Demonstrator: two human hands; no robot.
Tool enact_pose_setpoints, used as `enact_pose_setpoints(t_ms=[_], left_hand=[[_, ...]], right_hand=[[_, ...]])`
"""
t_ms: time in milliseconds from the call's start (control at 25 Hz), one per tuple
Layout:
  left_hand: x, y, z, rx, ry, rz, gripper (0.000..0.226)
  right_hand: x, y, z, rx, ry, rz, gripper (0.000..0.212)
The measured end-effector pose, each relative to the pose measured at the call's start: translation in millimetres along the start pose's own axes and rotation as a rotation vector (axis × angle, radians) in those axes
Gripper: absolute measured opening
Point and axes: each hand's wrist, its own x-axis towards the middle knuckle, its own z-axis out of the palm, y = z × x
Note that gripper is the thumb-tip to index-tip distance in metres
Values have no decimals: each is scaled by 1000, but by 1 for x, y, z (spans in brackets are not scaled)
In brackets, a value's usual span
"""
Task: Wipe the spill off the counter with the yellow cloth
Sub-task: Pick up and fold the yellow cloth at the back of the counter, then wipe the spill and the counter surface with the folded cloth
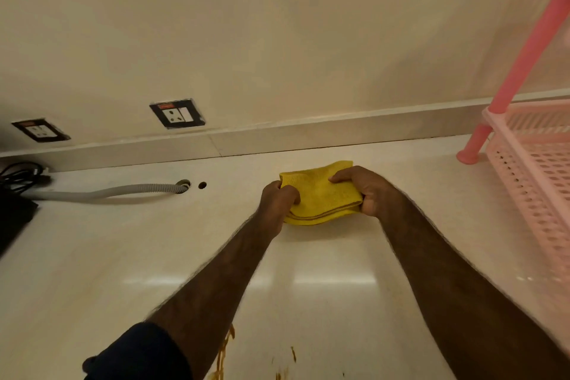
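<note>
A folded yellow cloth lies near the back of the pale counter. My left hand grips its left edge and my right hand grips its right edge, fingers curled over the top. A brown spill streaks the counter at the bottom of the view, close to me and partly hidden by my left forearm, with smaller brown spots to its right.
A pink plastic rack stands at the right with a pink leg on the counter. A grey corrugated hose enters a hole at the left. Black cables and a black object sit far left. Two wall sockets are above the backsplash.
</note>
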Motion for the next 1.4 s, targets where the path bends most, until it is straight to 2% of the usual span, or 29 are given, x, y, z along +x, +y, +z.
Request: enact_pose_setpoints(t_ms=[80,160,280,400,520,600,760,920,1040,1120,1200,1240,1320,1400], left_hand=[[-24,-9,-9,-49,-21,-18,38],[-53,-21,-21,-123,-49,-45,51],[-102,-41,-40,-265,-139,-47,48],[-154,-65,-56,-254,-162,13,51],[-202,-98,-65,-91,-107,89,59],[-231,-128,-69,-9,-101,135,54],[-271,-188,-71,63,-92,157,42],[-303,-230,-62,279,-36,184,51],[-318,-244,-52,584,171,387,62],[-321,-249,-38,718,233,582,64],[-317,-249,-21,868,155,728,66],[-312,-248,-14,942,76,759,68],[-304,-248,-13,1070,-41,735,68],[-298,-255,-25,1119,-71,701,67]], right_hand=[[-26,7,0,65,-100,2,36],[-55,18,1,65,-150,-7,35],[-102,42,-2,8,-197,-15,48],[-148,75,-9,-56,-244,-70,43],[-187,117,-18,-172,-180,-175,45],[-208,148,-27,-289,-117,-226,50],[-237,206,-43,-435,-76,-211,50],[-255,242,-51,-684,14,-227,50],[-267,256,-52,-986,265,-383,64],[-275,266,-49,-1120,400,-643,61],[-278,278,-39,-1248,353,-915,50],[-276,283,-34,-1317,278,-976,53],[-274,294,-23,-1446,156,-936,65],[-271,303,-9,-1574,134,-847,75]])
